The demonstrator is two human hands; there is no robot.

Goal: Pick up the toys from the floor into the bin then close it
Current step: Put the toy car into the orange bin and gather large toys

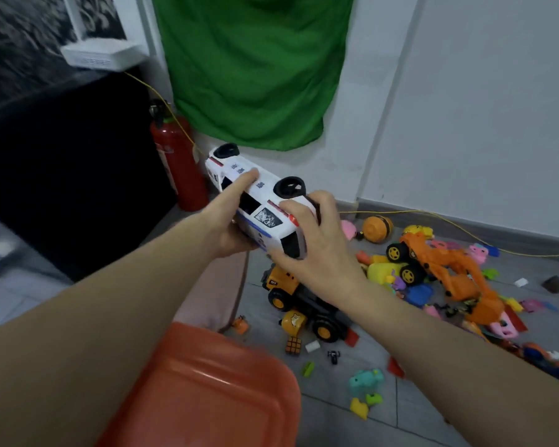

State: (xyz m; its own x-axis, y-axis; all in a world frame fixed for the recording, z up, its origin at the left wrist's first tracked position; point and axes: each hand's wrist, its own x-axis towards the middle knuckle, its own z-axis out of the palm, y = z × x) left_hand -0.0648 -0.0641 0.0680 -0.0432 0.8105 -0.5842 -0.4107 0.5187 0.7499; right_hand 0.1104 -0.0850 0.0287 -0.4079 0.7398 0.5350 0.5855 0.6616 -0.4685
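Both hands are holding a white toy van (259, 201) up in the air, tipped on its side so that its black wheels are pointing up and away. The left hand (231, 221) is cradling the van from the left and underneath, its forefinger lying straight along the van's flank and the other fingers curling beneath the body. The right hand (313, 243) is gripping the van's near right end, fingers wrapping over the top edge and the thumb pressing against the front. Directly below the hands, on the grey tiled floor (329, 411), a yellow toy truck (299, 301) with black wheels is standing, and farther right an orange toy excavator (449, 269) is lying in a heap of small coloured toys. An orange ball (377, 229) is sitting near the far wall. At the near left, an orange-red plastic lid (207, 391) is filling the lower part of the view, blurred. Behind the van, a red fire extinguisher (178, 166) is standing against the wall, beside a hanging green cloth (252, 66).
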